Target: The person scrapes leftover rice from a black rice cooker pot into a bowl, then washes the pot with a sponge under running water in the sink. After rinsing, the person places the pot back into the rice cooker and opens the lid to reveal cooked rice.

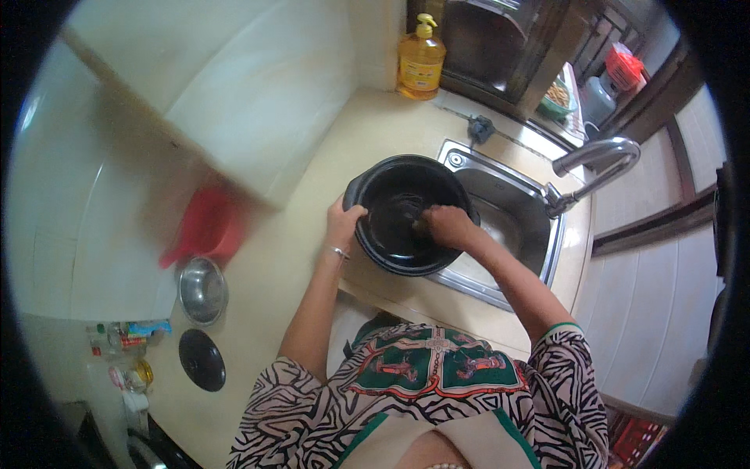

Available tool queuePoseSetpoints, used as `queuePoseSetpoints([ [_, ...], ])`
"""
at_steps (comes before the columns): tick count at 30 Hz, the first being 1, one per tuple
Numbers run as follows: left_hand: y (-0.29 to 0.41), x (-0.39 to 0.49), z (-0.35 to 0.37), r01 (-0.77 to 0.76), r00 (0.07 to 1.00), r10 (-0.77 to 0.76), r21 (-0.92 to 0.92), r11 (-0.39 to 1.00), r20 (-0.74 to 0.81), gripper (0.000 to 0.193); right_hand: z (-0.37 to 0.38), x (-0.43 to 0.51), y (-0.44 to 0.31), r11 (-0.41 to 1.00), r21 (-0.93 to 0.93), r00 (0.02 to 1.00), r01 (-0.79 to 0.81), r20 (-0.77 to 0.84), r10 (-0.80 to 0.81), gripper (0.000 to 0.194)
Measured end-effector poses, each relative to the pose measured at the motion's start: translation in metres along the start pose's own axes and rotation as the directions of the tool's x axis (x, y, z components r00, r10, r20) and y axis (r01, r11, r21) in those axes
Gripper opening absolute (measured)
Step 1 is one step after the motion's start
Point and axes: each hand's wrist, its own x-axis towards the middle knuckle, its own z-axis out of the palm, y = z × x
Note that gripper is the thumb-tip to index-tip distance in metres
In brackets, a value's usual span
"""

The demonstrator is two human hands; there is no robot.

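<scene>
A large black pot (392,234) stands partly on the counter and partly over the left edge of the steel sink (510,217). My left hand (347,221) grips the pot's left rim, thumb over the edge. Inside the pot, toward its right side, my right hand (450,227) is closed around something small and yellowish-brown, mostly hidden by the fingers; what it is, I cannot tell. Faint round streaks show on the pot's dark bottom.
A chrome faucet (597,167) arches at the sink's right. Behind are a yellow pump bottle (420,61) and a dark crumpled cloth (481,129). On the left lie a red plastic vessel (214,225), a metal bowl (202,291) and a black lid (202,360).
</scene>
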Motion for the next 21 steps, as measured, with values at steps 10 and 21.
queuePoseSetpoints([
  [10,0.0,0.017,-0.006,-0.242,0.946,0.322,0.609,0.755,-0.024,0.05,0.006,-0.004,-0.01,0.992,0.12,0.948,0.031,-0.319,0.009,0.014],
  [21,-0.018,0.029,-0.003,0.031,0.986,0.014,0.27,0.962,-0.165,0.031,0.023,0.014,-0.035,0.998,0.029,0.994,-0.06,0.088,0.057,0.017],
])
